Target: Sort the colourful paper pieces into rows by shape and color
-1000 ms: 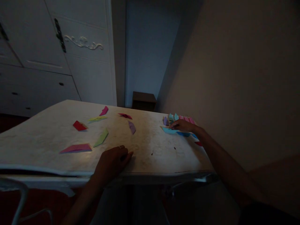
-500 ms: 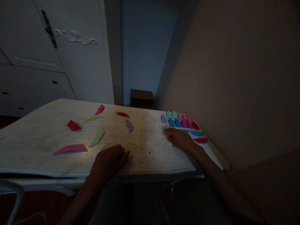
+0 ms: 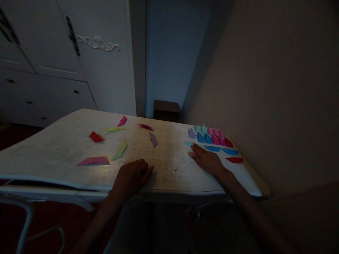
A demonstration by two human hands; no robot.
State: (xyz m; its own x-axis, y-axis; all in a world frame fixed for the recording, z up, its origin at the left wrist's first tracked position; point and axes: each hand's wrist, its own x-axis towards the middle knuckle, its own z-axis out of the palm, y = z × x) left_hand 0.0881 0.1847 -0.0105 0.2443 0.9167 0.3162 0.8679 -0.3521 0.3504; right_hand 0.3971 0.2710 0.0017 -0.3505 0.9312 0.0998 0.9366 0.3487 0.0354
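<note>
My right hand [image 3: 208, 161] lies over the table's right half, fingers stretched out and thumb apart. Its fingertips touch a pale blue folded paper boat [image 3: 188, 144], which lies flat on the tabletop. Just right of it are two blue paper boats [image 3: 212, 148] and, nearer me, a red one [image 3: 234, 160]. Behind them stand rows of small folded paper boats in blue, pink, lilac and red [image 3: 201, 138]. My left hand [image 3: 131, 177] rests near the front edge, its fingers curled in loosely, and I see nothing in it.
Loose paper boats lie scattered on the left: pink [image 3: 94, 161], green [image 3: 120, 150], red [image 3: 96, 137], yellow [image 3: 115, 129] and lilac [image 3: 153, 140] among them. A wall [image 3: 265, 106] runs along the table's right side. White cabinets [image 3: 108, 81] and a small brown stand [image 3: 166, 106] are beyond.
My right hand's pinch on the pale blue paper boat has loosened, the thumb now apart and the fingers flatter over it. The view has swung slightly left. My left hand stays resting.
</note>
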